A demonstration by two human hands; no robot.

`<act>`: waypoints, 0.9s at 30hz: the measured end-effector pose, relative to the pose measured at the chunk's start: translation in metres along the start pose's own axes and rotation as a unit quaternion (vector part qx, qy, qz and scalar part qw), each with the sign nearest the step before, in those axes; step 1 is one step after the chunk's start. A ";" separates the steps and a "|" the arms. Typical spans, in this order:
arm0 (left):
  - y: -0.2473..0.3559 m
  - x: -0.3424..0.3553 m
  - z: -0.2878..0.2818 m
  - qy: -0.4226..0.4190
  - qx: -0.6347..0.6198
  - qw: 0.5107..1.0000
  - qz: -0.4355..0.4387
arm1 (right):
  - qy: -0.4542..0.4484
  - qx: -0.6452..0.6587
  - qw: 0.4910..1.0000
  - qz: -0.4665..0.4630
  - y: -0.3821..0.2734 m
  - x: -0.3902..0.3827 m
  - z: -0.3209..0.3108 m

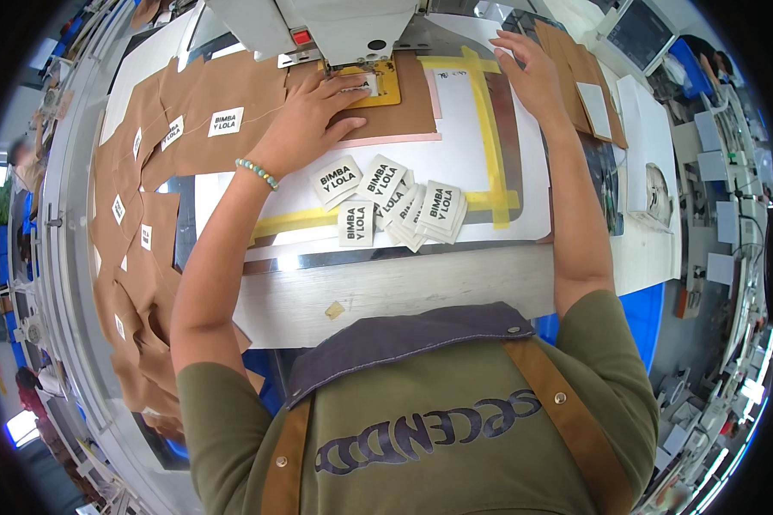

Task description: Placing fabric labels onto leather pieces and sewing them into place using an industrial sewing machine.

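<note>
My left hand (313, 120) lies palm down on a brown fabric piece (408, 124) under the sewing machine head (339, 30), its fingers stretched out and thumb apart. Its fingertips touch a yellow plate (388, 84) and a white label showing in the plate's opening. Fabric under the palm is hidden. My right hand (528, 73) is open and holds nothing, its fingers reaching past the yellow tape (494, 129) beside a stack of brown pieces (567, 77). Between my forearms, loose white printed labels (386, 176) are scattered and partly stacked on the white work surface (318, 236).
Brown fabric pieces with white labels (225, 122) spread across the left side and hang down the table's near left. A control screen (640, 34) stands at the far right. Blue bins (640, 318) sit below the table. Other people work in the blurred background.
</note>
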State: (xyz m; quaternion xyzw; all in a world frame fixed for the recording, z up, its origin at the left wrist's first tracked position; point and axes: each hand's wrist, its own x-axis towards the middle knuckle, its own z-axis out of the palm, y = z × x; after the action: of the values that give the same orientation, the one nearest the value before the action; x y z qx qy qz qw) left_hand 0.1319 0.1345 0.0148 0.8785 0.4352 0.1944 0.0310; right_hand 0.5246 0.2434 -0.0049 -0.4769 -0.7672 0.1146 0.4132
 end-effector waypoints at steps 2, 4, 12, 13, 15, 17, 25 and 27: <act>0.000 0.001 -0.001 -0.006 -0.001 1.000 -0.005 | -0.007 -0.024 1.000 -0.014 0.000 0.000 -0.001; 0.002 0.002 -0.003 -0.012 -0.002 1.000 -0.009 | -0.013 -0.018 1.000 -0.005 0.000 0.000 -0.001; 0.009 0.006 -0.013 -0.048 -0.001 0.998 -0.031 | -0.021 -0.022 0.999 0.013 -0.003 0.001 -0.001; 0.007 0.005 -0.011 -0.047 -0.001 0.998 -0.032 | -0.021 -0.019 1.000 0.009 -0.002 0.001 -0.001; 0.002 0.003 -0.008 -0.038 0.003 0.999 -0.025 | -0.021 -0.015 1.000 0.003 -0.001 0.001 0.000; 0.004 0.004 -0.010 -0.040 -0.002 0.999 -0.020 | -0.021 -0.017 1.000 0.010 0.000 0.000 0.002; -0.001 0.005 -0.006 -0.025 -0.018 0.999 -0.011 | -0.020 -0.037 0.999 -0.004 -0.004 -0.005 -0.001; 0.001 0.009 -0.009 -0.040 -0.048 0.998 -0.032 | -0.021 -0.024 0.999 -0.001 -0.005 -0.008 -0.004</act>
State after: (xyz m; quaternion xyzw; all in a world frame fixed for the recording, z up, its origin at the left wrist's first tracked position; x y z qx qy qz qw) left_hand 0.1341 0.1395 0.0260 0.8688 0.4514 0.1785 0.0971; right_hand 0.5263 0.2332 -0.0039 -0.4836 -0.7787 0.1055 0.3857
